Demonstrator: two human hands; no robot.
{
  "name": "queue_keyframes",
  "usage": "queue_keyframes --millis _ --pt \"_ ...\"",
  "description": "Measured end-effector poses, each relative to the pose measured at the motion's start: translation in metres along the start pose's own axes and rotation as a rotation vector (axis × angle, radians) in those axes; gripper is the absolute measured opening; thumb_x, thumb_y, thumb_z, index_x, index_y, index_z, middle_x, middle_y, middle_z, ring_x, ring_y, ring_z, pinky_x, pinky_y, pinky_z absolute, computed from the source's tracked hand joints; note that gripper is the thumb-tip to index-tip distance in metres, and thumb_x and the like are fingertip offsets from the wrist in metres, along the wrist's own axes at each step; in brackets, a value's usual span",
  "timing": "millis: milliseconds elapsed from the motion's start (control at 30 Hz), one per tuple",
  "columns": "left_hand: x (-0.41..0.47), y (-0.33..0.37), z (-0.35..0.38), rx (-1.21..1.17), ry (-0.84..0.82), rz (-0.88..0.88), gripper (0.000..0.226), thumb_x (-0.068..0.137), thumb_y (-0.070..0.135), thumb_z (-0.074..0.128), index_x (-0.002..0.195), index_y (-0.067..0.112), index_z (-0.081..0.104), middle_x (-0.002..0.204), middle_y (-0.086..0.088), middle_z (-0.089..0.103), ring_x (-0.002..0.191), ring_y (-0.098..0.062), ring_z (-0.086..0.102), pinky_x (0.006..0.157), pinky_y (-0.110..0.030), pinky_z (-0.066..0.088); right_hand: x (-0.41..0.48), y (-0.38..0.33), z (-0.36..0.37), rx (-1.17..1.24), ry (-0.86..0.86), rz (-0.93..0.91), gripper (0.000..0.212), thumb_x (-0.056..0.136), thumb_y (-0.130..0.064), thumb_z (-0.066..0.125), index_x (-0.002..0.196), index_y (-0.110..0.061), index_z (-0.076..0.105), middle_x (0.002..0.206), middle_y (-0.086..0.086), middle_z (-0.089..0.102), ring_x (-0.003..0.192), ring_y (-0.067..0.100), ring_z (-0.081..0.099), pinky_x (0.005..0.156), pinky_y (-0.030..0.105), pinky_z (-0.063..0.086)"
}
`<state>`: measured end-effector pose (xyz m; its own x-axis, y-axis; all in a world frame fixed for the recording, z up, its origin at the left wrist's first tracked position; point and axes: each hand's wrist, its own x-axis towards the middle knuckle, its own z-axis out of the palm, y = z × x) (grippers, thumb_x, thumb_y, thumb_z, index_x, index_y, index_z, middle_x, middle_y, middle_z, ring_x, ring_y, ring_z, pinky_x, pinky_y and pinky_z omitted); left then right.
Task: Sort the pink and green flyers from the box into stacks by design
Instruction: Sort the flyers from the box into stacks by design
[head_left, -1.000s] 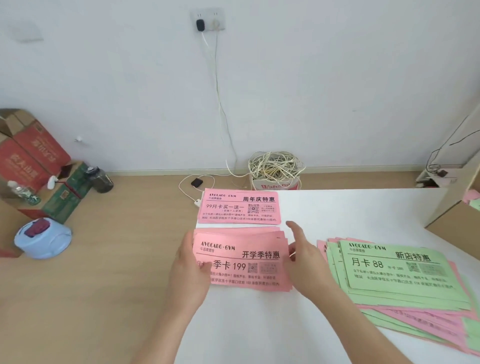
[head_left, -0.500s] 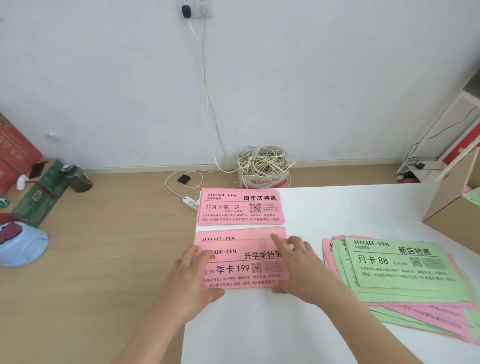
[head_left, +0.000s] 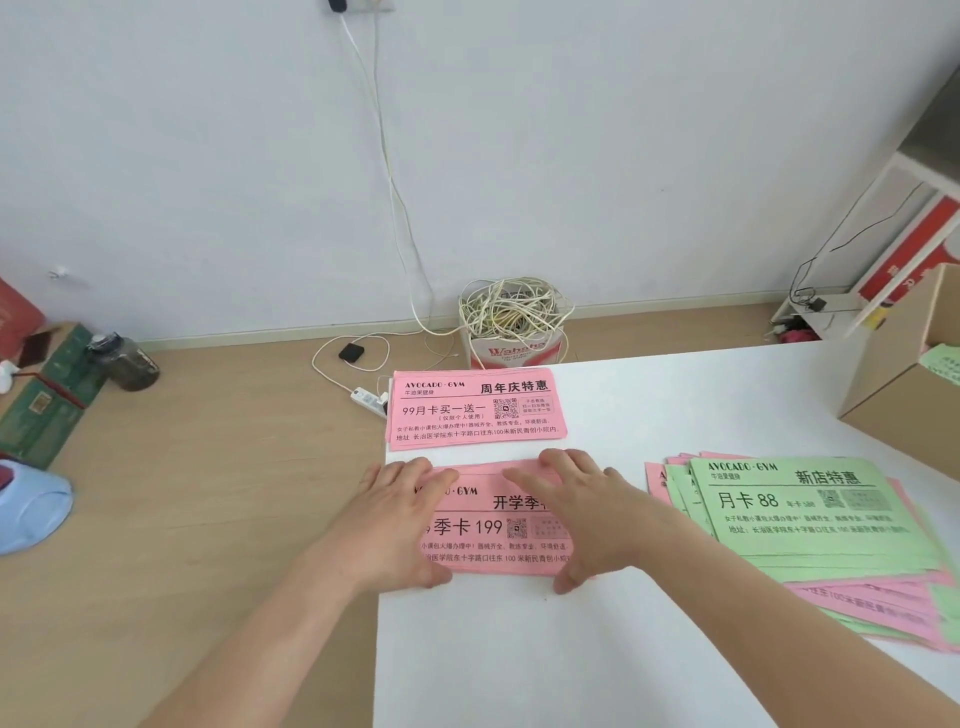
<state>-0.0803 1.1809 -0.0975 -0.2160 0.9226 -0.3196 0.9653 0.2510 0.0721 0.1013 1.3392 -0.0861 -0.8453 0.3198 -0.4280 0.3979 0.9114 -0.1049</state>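
Both forearms reached in from the near edge of the white table (head_left: 519, 654). The left hand (head_left: 395, 519) lay flat on the left end of a pink stack (head_left: 498, 527), its fingers straight and close together, with the thumb at the stack's near left corner. The right hand (head_left: 587, 514) lay flat on the right end, fingers straight and slightly spread, with the thumb at the near right corner. Neither hand gripped a sheet. This stack sat by the table's left edge, and its top flyer read "季卡 199".

To the right, towards the right edge, lay a loose mixed pile (head_left: 810, 519) of green and pink flyers, fanned out, with a green "月卡 88" flyer on top.

Farther back, at the far left corner, a second pink stack (head_left: 475, 410) of another design lay apart from the first.

At the far right corner stood an open cardboard box (head_left: 893, 395) with a green flyer showing inside.

Beyond the far edge, a carton of tangled cables (head_left: 514, 322) stood on the wooden floor against the wall.
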Motion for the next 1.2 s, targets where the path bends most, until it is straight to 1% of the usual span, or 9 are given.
queue_keyframes --millis 167,333,500,600,700,900,1033,1100,1200 --pt "0.0 0.002 0.0 -0.062 -0.023 0.012 0.104 0.069 0.06 0.062 0.149 0.03 0.002 0.146 0.001 0.007 0.138 -0.019 0.001 0.117 -0.036 0.003 0.006 0.001 -0.001 0.017 -0.007 -0.014 0.124 0.06 -0.048 0.083 0.148 -0.037 -0.003 0.152 0.003 0.011 0.139 0.027 0.015 0.106 0.047 0.035" --pt "0.001 -0.002 0.003 -0.083 0.081 0.012 0.099 0.069 0.066 0.06 0.147 0.031 0.009 0.139 0.006 0.021 0.132 -0.017 0.018 0.114 -0.032 0.013 0.012 0.007 0.0 0.093 0.077 -0.032 0.102 0.069 -0.037 0.074 0.148 -0.033 0.01 0.138 0.0 0.033 0.127 0.024 0.032 0.101 0.041 0.042" --pt "0.001 -0.001 0.012 -0.073 0.092 -0.01 0.099 0.068 0.068 0.052 0.148 0.029 0.008 0.152 0.001 0.008 0.14 -0.019 0.002 0.118 -0.041 0.005 -0.012 0.011 0.009 0.194 0.187 0.018 0.092 0.078 -0.045 0.068 0.15 -0.035 0.011 0.154 -0.002 0.016 0.142 0.018 0.01 0.111 0.041 0.033" --pt "-0.003 0.008 0.016 -0.115 0.137 -0.007 0.092 0.067 0.067 0.042 0.147 0.03 0.018 0.156 0.002 0.005 0.142 -0.02 0.004 0.117 -0.045 0.01 -0.044 0.02 0.012 0.283 0.256 0.092 0.083 0.084 -0.05 0.061 0.149 -0.039 0.011 0.152 -0.009 0.02 0.139 0.013 0.018 0.109 0.034 0.034" --pt "0.0 0.034 0.018 -0.167 0.342 0.058 0.059 0.078 0.054 0.039 0.129 0.027 0.048 0.142 0.001 0.042 0.126 -0.022 0.041 0.103 -0.04 0.041 -0.079 0.039 0.016 0.313 0.301 0.191 0.074 0.087 -0.05 0.058 0.147 -0.041 0.017 0.149 -0.014 0.025 0.135 0.011 0.026 0.105 0.03 0.037" --pt "0.026 0.138 0.009 -0.233 0.527 0.246 0.03 0.082 0.044 0.041 0.102 0.034 0.061 0.119 0.011 0.059 0.109 -0.007 0.05 0.063 -0.026 0.057 -0.154 0.094 0.044 0.28 0.252 0.422 0.082 0.079 -0.058 0.064 0.146 -0.044 0.017 0.153 -0.012 0.015 0.141 0.013 0.011 0.109 0.037 0.034" --pt "0.052 0.216 0.023 -0.181 0.45 0.316 0.042 0.085 0.054 0.039 0.116 0.032 0.056 0.132 0.003 0.054 0.12 -0.017 0.052 0.086 -0.033 0.054 -0.187 0.128 0.079 0.309 0.261 0.539 0.081 0.084 -0.048 0.062 0.145 -0.044 0.01 0.151 -0.005 0.008 0.141 0.018 0.011 0.108 0.037 0.035" --pt "0.068 0.251 0.036 -0.107 0.359 0.297 0.055 0.087 0.06 0.034 0.132 0.03 0.047 0.144 -0.005 0.045 0.132 -0.023 0.041 0.104 -0.044 0.04 -0.193 0.144 0.096 0.343 0.305 0.547 0.079 0.082 -0.05 0.062 0.145 -0.041 0.015 0.146 -0.004 0.015 0.136 0.018 0.021 0.103 0.032 0.038" --pt "0.087 0.283 0.054 -0.03 0.251 0.236 0.065 0.087 0.067 0.029 0.143 0.033 0.035 0.152 -0.005 0.033 0.14 -0.024 0.023 0.105 -0.048 0.02 -0.196 0.168 0.113 0.37 0.376 0.503 0.076 0.079 -0.055 0.064 0.143 -0.035 0.03 0.144 -0.005 0.025 0.132 0.018 0.031 0.101 0.031 0.038"
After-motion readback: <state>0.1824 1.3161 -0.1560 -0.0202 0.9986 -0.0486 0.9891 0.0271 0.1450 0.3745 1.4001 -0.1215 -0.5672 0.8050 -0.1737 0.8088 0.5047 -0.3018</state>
